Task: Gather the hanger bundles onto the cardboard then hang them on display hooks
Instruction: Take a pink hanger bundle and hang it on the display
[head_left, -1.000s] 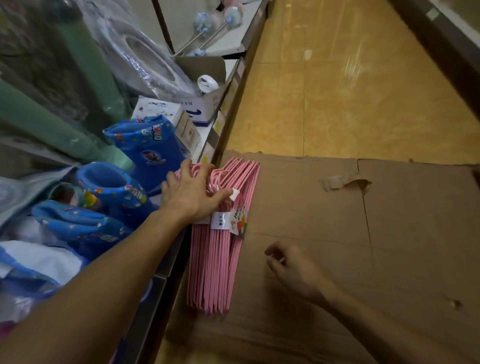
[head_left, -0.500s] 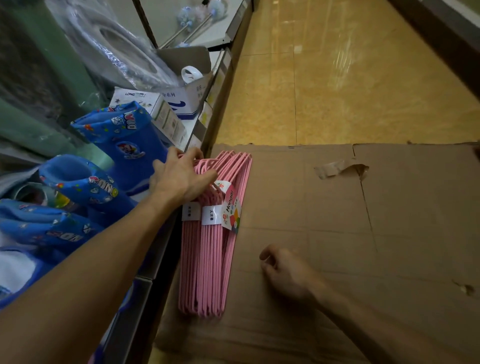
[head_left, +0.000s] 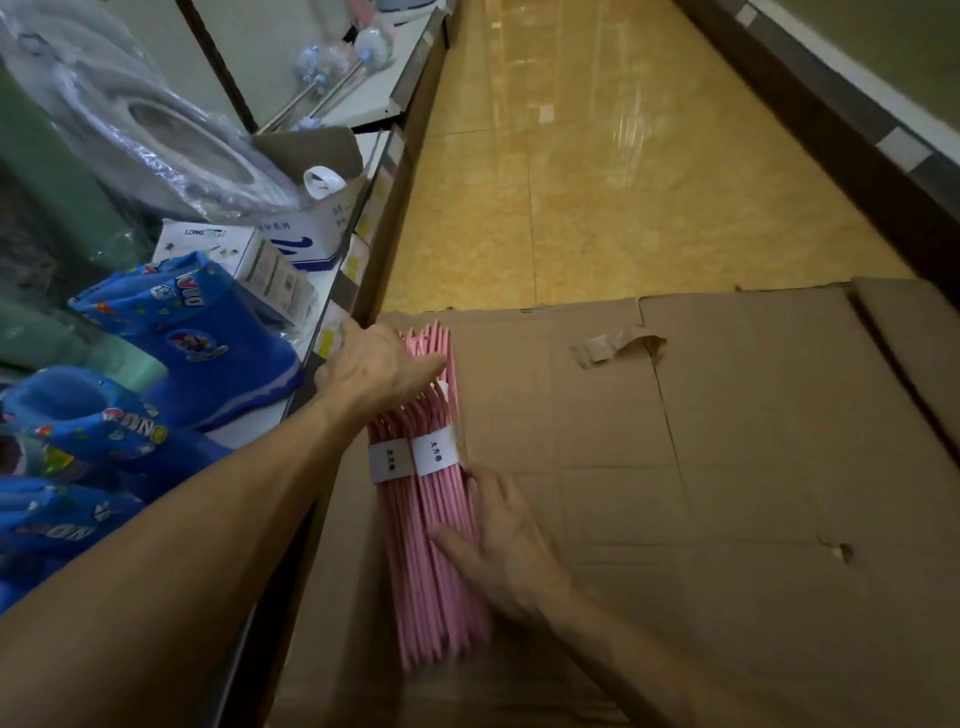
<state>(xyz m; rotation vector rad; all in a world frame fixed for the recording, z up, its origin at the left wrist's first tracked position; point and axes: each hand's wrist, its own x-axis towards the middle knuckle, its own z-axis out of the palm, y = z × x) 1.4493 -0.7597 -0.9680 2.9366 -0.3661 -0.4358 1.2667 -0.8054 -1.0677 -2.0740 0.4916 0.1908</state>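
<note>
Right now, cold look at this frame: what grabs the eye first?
The pink hanger bundles, banded with white labels, lie along the left edge of the cardboard. The left hand covers their far end and the right hand presses their right side. Next, bright blue cartoon-print boots on the shelf to the left.

Both hands (head_left: 382, 364) (head_left: 511, 540) outstretched, palms down

Single head-worn view, close, angled forward and down over floor-level cardboard (head_left: 727, 467).
</note>
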